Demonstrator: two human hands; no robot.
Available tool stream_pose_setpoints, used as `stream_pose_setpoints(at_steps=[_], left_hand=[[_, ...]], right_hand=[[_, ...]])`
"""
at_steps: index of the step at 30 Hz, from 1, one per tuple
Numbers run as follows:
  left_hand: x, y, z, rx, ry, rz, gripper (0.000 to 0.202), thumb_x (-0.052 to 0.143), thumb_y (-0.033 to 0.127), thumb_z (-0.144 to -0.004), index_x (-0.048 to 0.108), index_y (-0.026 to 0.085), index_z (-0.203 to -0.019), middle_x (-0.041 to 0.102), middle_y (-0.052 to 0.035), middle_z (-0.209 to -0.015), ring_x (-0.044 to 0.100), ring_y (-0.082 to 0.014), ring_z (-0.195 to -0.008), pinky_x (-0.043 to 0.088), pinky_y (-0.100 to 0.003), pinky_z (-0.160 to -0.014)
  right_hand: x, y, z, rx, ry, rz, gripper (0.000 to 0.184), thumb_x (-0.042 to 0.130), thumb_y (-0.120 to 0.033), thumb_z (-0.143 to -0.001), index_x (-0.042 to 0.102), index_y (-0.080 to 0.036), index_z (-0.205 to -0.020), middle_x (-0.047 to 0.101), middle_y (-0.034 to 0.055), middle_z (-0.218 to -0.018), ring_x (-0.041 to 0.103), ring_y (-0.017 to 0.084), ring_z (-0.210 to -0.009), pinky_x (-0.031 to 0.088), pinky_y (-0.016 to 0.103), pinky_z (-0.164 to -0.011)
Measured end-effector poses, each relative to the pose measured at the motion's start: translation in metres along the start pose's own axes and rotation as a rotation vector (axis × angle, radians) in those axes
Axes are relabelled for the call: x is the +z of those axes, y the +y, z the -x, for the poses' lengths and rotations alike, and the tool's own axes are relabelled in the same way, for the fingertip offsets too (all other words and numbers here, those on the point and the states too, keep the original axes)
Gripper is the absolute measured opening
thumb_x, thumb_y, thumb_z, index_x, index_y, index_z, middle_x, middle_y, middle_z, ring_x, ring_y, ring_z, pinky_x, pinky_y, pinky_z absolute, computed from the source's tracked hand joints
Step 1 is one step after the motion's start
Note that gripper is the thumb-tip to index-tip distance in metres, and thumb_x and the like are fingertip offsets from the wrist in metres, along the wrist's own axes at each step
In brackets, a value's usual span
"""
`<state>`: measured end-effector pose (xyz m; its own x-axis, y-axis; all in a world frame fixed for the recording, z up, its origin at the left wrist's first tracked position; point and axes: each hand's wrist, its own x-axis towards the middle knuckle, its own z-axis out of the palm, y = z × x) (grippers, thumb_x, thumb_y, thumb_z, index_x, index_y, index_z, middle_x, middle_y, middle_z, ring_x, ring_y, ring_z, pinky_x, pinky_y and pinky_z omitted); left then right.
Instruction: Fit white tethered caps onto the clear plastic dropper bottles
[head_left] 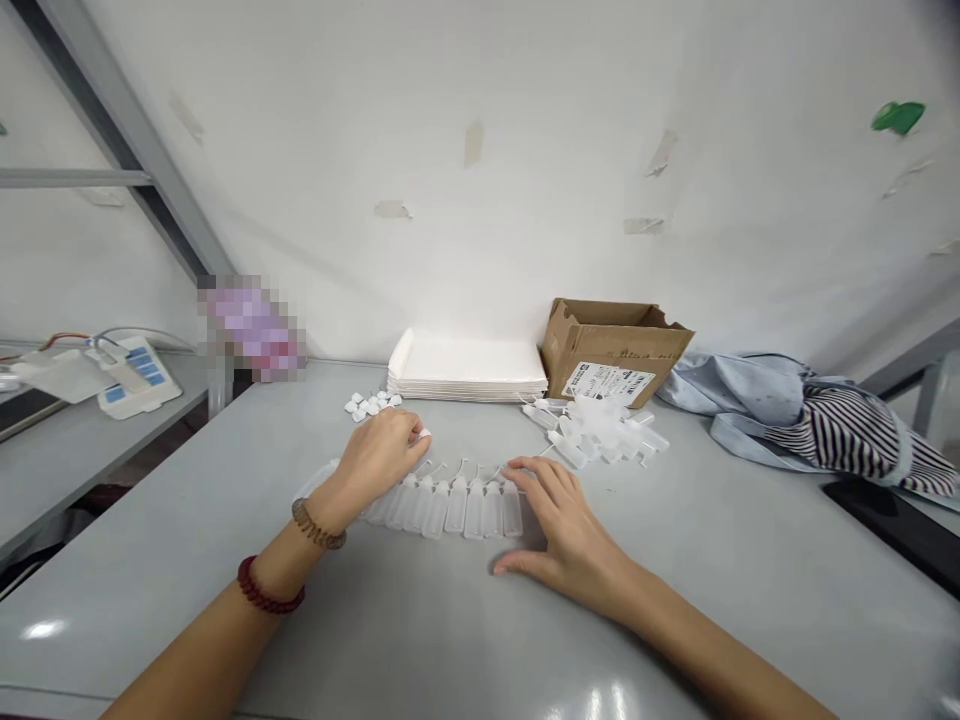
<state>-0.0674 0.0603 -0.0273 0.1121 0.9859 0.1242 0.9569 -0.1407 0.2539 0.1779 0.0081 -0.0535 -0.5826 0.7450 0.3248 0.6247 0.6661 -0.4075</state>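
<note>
A row of several small translucent bottles point(457, 505) with thin needle tips lies side by side on the grey table point(420, 630). My left hand point(379, 458) hovers over the row's left end, its fingers pinched on a small white cap point(424, 434). My right hand point(564, 525) rests flat beside the row's right end, fingers stretched out and touching the last bottle. A loose pile of the same bottles point(596, 428) lies behind my right hand. Several white caps point(369, 404) are scattered behind my left hand.
A stack of white trays point(466, 368) and an open cardboard box point(611, 350) stand against the wall. Blue and striped clothing point(810, 420) lies at the right. A side bench at the left holds a white and blue device point(135, 375).
</note>
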Motion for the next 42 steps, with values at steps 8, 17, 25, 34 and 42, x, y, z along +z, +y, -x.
stream_pose_setpoints(at_steps=[8,17,25,34,42], left_hand=[[-0.003,0.004,0.002,0.011,0.012,0.079,0.022,0.045,0.031,-0.079,0.063,0.018,-0.077,0.069,-0.0062,-0.085,0.061,-0.0239,-0.082,0.043,-0.031,-0.066],[-0.002,0.006,0.002,0.018,0.048,0.175,0.021,0.047,0.034,-0.079,0.061,0.018,-0.077,0.068,-0.0075,-0.085,0.060,-0.0261,-0.085,0.044,-0.035,-0.071],[-0.008,0.033,0.016,0.039,-0.151,0.746,0.016,0.059,0.033,-0.076,0.057,0.017,-0.074,0.063,-0.0010,-0.071,0.059,-0.0156,-0.069,0.046,-0.025,-0.062],[-0.011,0.051,0.029,0.005,-0.485,1.220,0.018,0.069,0.028,-0.072,0.057,0.015,-0.076,0.061,0.0013,-0.067,0.054,-0.0115,-0.064,0.044,-0.024,-0.063],[-0.016,0.048,0.028,0.049,-0.529,1.200,0.018,0.065,0.031,-0.076,0.067,0.014,-0.080,0.059,0.0010,-0.066,0.051,-0.0113,-0.064,0.041,-0.025,-0.066]], right_hand=[[-0.007,0.017,-0.004,0.067,-0.076,-0.142,0.079,0.075,-0.056,-0.060,0.045,-0.022,-0.125,0.055,0.0110,-0.116,0.045,0.029,-0.112,0.037,0.049,-0.096],[-0.003,0.021,-0.002,0.045,-0.048,-0.165,0.063,0.071,-0.035,-0.073,0.042,-0.020,-0.127,0.058,0.0102,-0.117,0.043,0.028,-0.118,0.034,0.052,-0.100],[-0.013,0.013,0.006,-0.106,0.144,-0.185,0.055,0.062,-0.021,-0.081,0.039,-0.023,-0.131,0.051,0.0121,-0.126,0.049,0.024,-0.117,0.044,0.044,-0.096],[-0.030,-0.015,0.015,-0.202,0.130,-0.219,0.054,0.057,-0.013,-0.082,0.039,-0.018,-0.133,0.044,0.0146,-0.126,0.047,0.022,-0.118,0.045,0.034,-0.097],[-0.027,-0.018,0.015,-0.263,0.094,-0.202,0.048,0.054,-0.011,-0.084,0.041,-0.013,-0.131,0.044,0.0155,-0.118,0.049,0.021,-0.111,0.048,0.033,-0.091]])
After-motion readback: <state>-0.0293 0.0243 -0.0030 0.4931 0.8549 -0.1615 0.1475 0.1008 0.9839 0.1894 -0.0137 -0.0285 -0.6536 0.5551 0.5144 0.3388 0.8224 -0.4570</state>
